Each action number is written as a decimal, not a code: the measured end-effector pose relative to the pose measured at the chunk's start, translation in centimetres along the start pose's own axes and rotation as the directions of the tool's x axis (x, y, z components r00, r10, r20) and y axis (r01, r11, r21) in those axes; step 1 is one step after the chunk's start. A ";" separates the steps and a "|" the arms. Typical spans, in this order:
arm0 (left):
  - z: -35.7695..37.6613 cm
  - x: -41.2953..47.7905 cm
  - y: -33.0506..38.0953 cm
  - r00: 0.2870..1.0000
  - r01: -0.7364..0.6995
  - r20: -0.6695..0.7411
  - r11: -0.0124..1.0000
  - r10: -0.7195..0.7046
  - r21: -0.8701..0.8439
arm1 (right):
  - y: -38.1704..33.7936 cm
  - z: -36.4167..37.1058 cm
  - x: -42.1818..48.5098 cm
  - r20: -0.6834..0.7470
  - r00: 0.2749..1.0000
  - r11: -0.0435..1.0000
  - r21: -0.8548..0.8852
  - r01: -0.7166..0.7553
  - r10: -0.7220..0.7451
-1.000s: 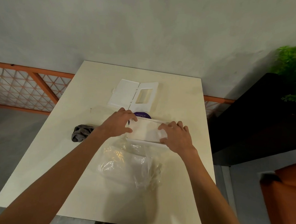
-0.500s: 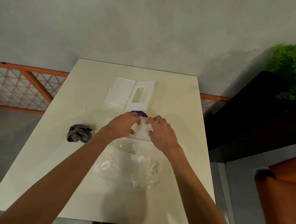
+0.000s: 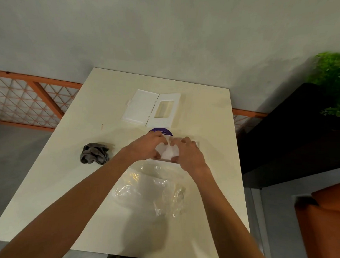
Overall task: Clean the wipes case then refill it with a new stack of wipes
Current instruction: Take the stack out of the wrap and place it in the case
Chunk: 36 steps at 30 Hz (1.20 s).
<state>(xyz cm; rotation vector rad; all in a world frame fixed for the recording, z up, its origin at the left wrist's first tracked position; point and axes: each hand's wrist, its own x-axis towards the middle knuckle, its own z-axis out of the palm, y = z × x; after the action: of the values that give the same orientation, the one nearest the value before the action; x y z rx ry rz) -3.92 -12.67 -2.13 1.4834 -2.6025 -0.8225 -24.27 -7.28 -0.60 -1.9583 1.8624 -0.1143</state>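
Both hands meet over the white stack of wipes (image 3: 167, 153) in the middle of the table (image 3: 71, 183); the left hand (image 3: 145, 147) covers its left half and the right hand (image 3: 189, 154) its right half. The left fingers (image 3: 158, 137) are bent down over the far edge while the thumb lies against the near edge, so the hand pinches the stack across its width; the right fingers (image 3: 187, 141) curl the same way, with the thumb tucked at the near edge; the fingertips of the two hands nearly touch above the stack. A thin white rim shows along the stack's near and right sides; whether that is a tray under the wipes I cannot tell. The wipes case (image 3: 139, 108) lies just beyond the hands, opened flat, its window panel to the right; a purple sticker (image 3: 162, 131) peeks out between case and fingers. A crumpled clear plastic wrapper (image 3: 149, 190) lies just nearer than the stack, between the forearms; a bunched grey cloth (image 3: 95, 153) sits well to the left of the left wrist.
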 end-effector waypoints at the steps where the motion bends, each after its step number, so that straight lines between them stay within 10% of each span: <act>1: 0.0 0.0 0.0 1.000 -0.006 0.001 1.000 0.006 -0.001 | 0.3 -0.3 0.1 0.028 1.000 1.000 -0.017 -0.011 0.012; 22: 0.7 0.7 2.6 1.000 -0.001 0.016 0.974 -0.003 0.226 | 1.4 0.6 1.5 0.079 0.988 0.821 -0.549 0.153 -0.131; 36: 1.3 1.9 1.3 0.983 -0.183 0.128 0.713 0.130 0.677 | 1.3 -0.2 1.9 0.099 0.995 0.889 -0.453 0.074 -0.033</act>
<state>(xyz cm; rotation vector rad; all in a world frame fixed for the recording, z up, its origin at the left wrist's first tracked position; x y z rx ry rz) -6.34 -13.15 -3.08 1.2969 -3.2224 0.1719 -25.38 -9.14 -1.32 -2.2741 1.9013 0.4289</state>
